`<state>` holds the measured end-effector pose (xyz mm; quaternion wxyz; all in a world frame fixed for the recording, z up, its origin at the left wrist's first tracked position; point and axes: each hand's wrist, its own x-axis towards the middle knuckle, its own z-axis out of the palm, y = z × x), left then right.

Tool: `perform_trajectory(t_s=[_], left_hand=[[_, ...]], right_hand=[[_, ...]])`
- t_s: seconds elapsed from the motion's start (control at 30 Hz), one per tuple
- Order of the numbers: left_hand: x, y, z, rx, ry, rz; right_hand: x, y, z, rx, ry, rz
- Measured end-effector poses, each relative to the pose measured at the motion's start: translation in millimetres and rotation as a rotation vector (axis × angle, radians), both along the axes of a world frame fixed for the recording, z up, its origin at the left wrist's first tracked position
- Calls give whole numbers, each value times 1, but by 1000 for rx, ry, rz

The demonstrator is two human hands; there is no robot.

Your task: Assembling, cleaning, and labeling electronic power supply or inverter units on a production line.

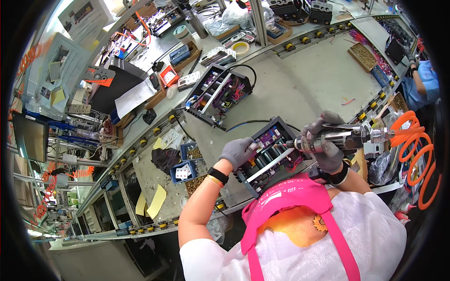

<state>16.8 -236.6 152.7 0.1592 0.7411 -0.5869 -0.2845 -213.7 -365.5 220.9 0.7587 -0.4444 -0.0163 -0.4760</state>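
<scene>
The right hand (323, 147), gloved in grey, is clenched around a metal power driver (342, 139) held level, its tip pointing left over an open black chassis (266, 169). That chassis sits on the worktop (300, 79) right in front of the person, tilted in view, with dark cylinders, a pale metal bar and purple boards inside. The left hand (236, 152), also gloved, is curled at the chassis's left side; whether it grips the edge or pinches something small, I cannot tell.

The hand and the driver cover part of the chassis's upper right, and the pink apron (288, 192) hides part of its near edge. An orange coiled hose (417, 145) hangs from the driver's rear end, on the right. A second open chassis (219, 96) stands farther off, up and to the left, with a black cable (251, 122) running between the two.

Left of the left hand lie two blue bins (183, 172), a dark crumpled cloth (165, 160) and yellow sheets (157, 201). A box of brass-coloured parts (362, 57) is well apart at the upper right, near a co-worker's blue sleeve (424, 86).
</scene>
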Motion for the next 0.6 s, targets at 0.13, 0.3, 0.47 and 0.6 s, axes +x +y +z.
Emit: perform_trajectory(t_s=[0.13,0.3,0.47,0.6], left_hand=[[2,-1,-3,16,-58,28],[5,-7,-2,78,-101,-8],[2,-11,4,107,-97,-6],[-2,-16,4,157,-115,-41]], right_hand=[[6,-3,-12,-54,25,21],[26,-1,-25,-108,-12,200],[41,8,-33,-116,22,226],[48,9,-35,-154,26,283]])
